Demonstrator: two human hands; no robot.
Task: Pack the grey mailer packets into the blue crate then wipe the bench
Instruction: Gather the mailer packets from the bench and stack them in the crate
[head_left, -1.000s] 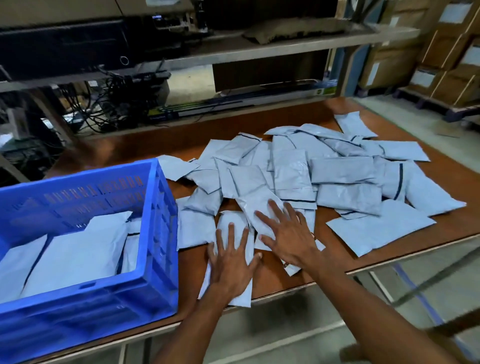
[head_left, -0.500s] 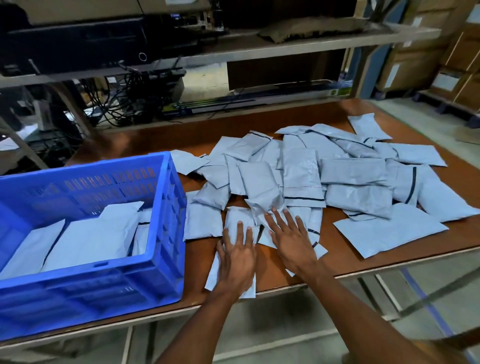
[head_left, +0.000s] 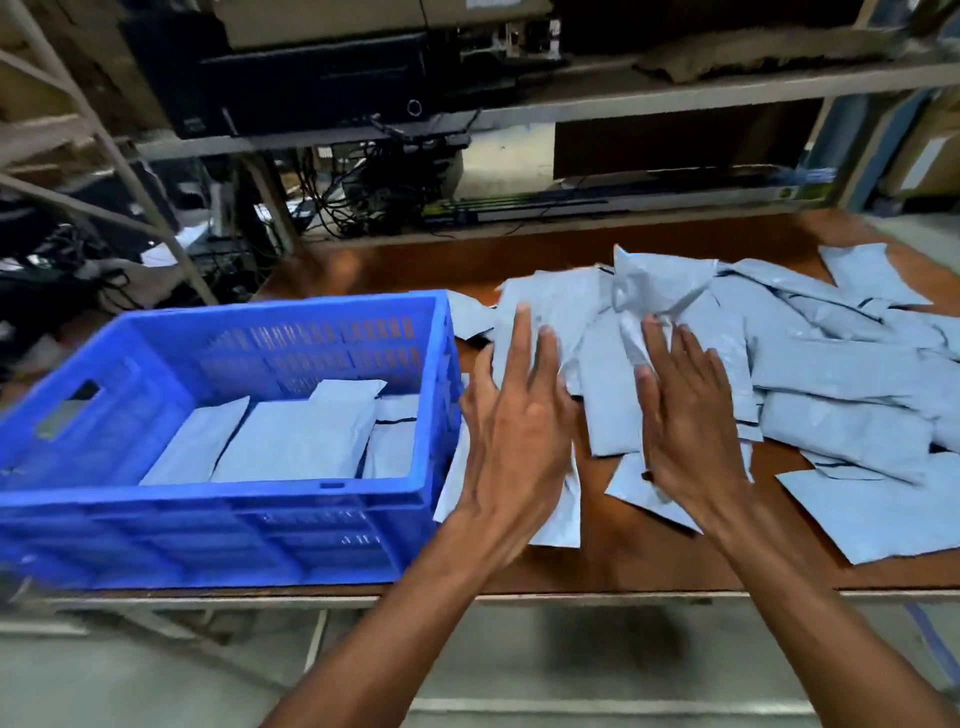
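Well beyond the fingers (head_left: 522, 332), a black boxy electronics unit (head_left: 311, 78) sits on a long grey metal shelf (head_left: 623, 106). Beneath it, straight ahead of the fingertips, hangs a tangle of black cables (head_left: 384, 192). Up and right of the fingers lies a rough brown cloth (head_left: 769, 52). Far to their left stand slanted grey metal struts (head_left: 130, 171).

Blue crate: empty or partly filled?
Partly filled. A few grey mailer packets lie flat on the floor of the blue crate, well below its rim; many more lie on the bench.
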